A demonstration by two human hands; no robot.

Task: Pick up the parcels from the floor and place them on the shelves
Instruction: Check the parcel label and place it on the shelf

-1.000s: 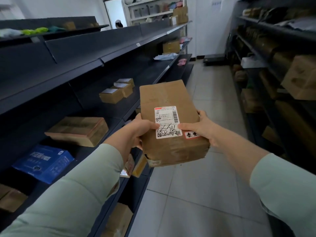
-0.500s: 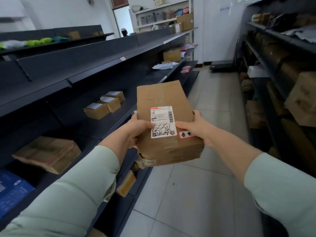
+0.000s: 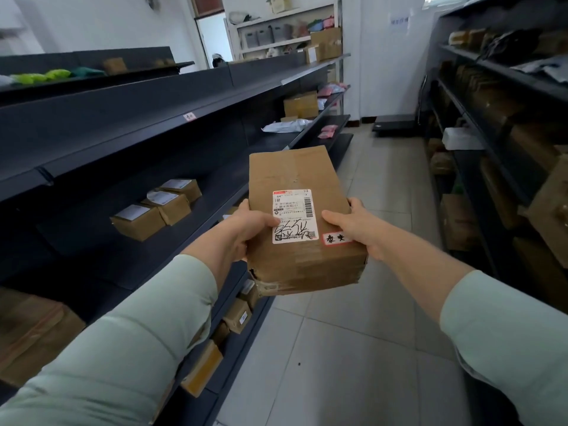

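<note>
Both hands — left hand (image 3: pixel 246 229), right hand (image 3: pixel 353 224) — clasp a labelled brown parcel (image 3: pixel 302 222) in the aisle, right of dark shelves (image 3: pixel 184 192); its near corner apparently torn.

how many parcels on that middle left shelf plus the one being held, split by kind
Small cardboard boxes with white labels, middle left shelf: 3 ()
Large cardboard parcel, held by left hand and right hand: 1
White poly mailer, far end of that shelf: 1
Total: 5
</note>
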